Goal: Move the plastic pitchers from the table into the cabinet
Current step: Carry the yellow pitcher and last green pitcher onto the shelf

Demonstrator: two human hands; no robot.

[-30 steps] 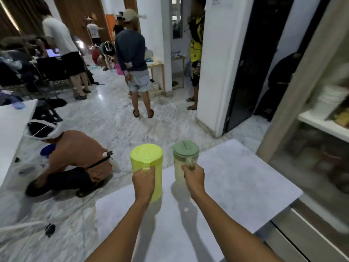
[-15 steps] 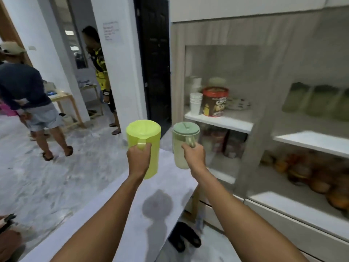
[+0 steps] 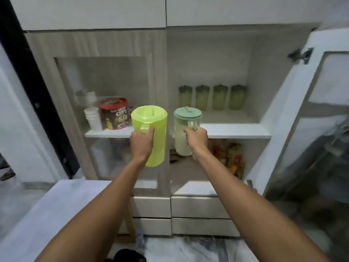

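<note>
Two pitchers are held upright in the air before the cabinet (image 3: 166, 59): a lime pitcher (image 3: 154, 137) gripped by its handle in the left hand (image 3: 141, 143), and a pale pitcher with a green lid (image 3: 182, 138) gripped likewise in the right hand (image 3: 196, 141), fingers wrapped tight. Beyond the right knuckles an open shelf (image 3: 236, 130) carries four green-lidded containers (image 3: 211, 97). Beyond the left knuckles, paper cups (image 3: 93, 119) and a red-lidded tub (image 3: 114, 113) are seen behind glass.

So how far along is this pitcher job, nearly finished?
Partway. Done: both pitchers are lifted and carried up to the open cabinet. In hand: left hand holds the yellow-green pitcher, right hand the pale green-lidded pitcher. Left: setting both on the shelf.
</note>
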